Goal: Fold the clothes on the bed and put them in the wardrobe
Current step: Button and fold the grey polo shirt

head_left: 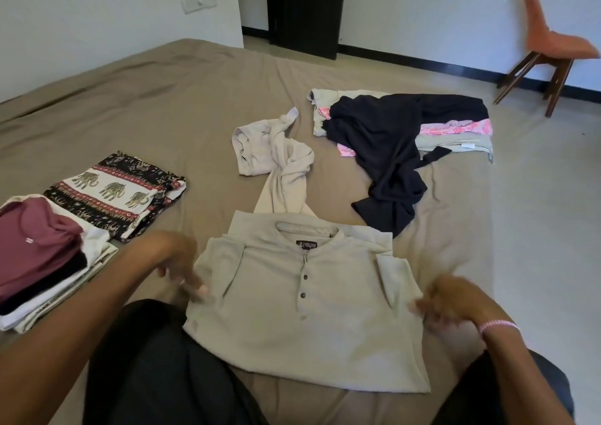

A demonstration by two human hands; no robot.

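Left hand [182, 270] and right hand [450, 301] were blurred at shirt [305, 311] edges, lower centre; grips couldn't be told.

A beige shirt [305, 311] lies flat on the bed [162, 99], buttons up. The left hand [182, 268] is at its left edge and the right hand [452, 301] at its right edge. Both are blurred, so their grip is unclear. To the left sit a folded stack [42, 255] and an elephant-print cloth [113, 193]. Beyond lie a pale garment [276, 151] and a dark garment [390, 151]. A chair [553, 44] stands by the wall.
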